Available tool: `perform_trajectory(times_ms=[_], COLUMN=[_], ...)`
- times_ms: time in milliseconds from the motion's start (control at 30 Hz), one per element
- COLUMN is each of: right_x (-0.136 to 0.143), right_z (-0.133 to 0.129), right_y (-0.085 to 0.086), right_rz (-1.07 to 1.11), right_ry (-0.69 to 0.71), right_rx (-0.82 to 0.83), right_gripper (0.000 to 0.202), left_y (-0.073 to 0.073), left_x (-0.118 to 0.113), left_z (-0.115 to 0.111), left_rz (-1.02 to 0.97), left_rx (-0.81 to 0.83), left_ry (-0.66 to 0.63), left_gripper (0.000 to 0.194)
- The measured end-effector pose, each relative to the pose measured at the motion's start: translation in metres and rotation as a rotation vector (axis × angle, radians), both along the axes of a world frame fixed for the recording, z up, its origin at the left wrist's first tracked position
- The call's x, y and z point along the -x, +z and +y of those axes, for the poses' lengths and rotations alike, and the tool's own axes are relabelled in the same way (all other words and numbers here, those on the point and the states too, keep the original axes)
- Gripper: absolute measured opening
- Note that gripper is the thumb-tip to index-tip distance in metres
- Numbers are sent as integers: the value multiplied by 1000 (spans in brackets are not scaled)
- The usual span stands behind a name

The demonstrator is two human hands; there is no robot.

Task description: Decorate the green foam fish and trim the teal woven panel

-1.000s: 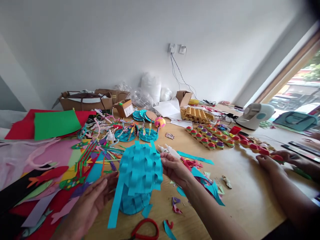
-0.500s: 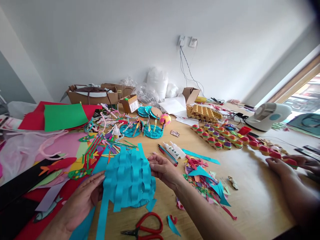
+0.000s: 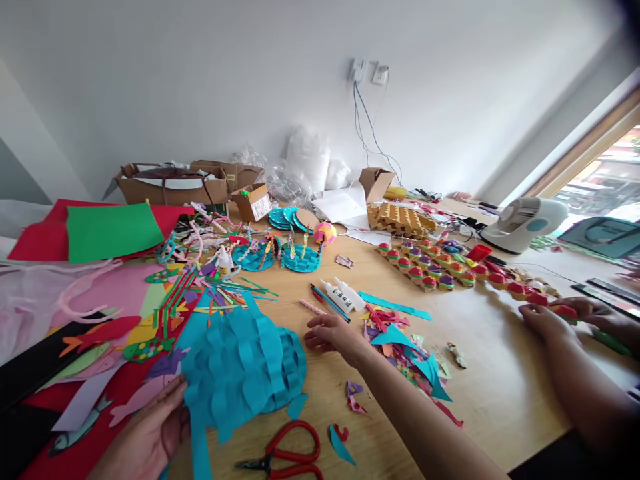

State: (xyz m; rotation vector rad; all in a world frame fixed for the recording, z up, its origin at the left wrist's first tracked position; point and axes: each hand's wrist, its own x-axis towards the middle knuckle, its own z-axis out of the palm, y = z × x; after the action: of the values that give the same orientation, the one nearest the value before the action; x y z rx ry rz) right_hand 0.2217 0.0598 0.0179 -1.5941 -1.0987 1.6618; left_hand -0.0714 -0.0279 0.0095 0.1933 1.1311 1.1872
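Note:
A woven sheet of wavy blue paper strips [image 3: 230, 367] lies tilted, its right side over a round blue woven disc [image 3: 295, 363]. My left hand [image 3: 155, 427] is closed on the sheet's left edge, with part of the fingers hidden. To the right of the disc, my right hand [image 3: 333, 337] hovers over the table, fingers apart, holding nothing. Just beyond its fingertips lies a twisted pink pipe cleaner [image 3: 311, 307], beside pens [image 3: 330, 302] and white glue bottles [image 3: 343, 293]. Red-handled scissors [image 3: 293, 450] lie nearest me.
Paper scraps [image 3: 400, 353] are heaped right of my forearm. Coloured paper fish [image 3: 103, 333] and craft sticks crowd the left. Finished blue discs [image 3: 301, 259] stand farther back. At the right, another person's hands [image 3: 555, 320] hold a painted egg-carton strip [image 3: 525, 293] near a white fan [image 3: 525, 223].
The woven sheet has shifted left with my left hand, uncovering more of the disc. My right hand has let go of the sheet and moved slightly right.

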Motion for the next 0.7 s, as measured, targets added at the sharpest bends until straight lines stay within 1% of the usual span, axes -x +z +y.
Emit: perform_trajectory(times_ms=[133, 267, 433, 567, 633, 700], right_x=[8, 11, 9, 8, 8, 7], right_z=[-2, -3, -5, -6, -6, -5], right_y=[3, -1, -11, -18, -20, -21], right_rz=[16, 40, 123, 199, 228, 248], right_ry=[10, 7, -19, -8, 14, 42], right_rx=[30, 40, 42, 35, 36, 44], right_gripper=[15, 15, 23, 29, 30, 29], left_y=[-6, -8, -15, -13, -11, -11], left_x=[-10, -12, -6, -7, -9, -10], left_z=[-2, 0, 2, 4, 4, 3], left_rz=[-95, -149, -181, -134, -97, -82], left_rx=[41, 94, 103, 117, 109, 97], left_ry=[-73, -88, -114, -57, -45, -49], left_gripper=[50, 67, 72, 82, 80, 73])
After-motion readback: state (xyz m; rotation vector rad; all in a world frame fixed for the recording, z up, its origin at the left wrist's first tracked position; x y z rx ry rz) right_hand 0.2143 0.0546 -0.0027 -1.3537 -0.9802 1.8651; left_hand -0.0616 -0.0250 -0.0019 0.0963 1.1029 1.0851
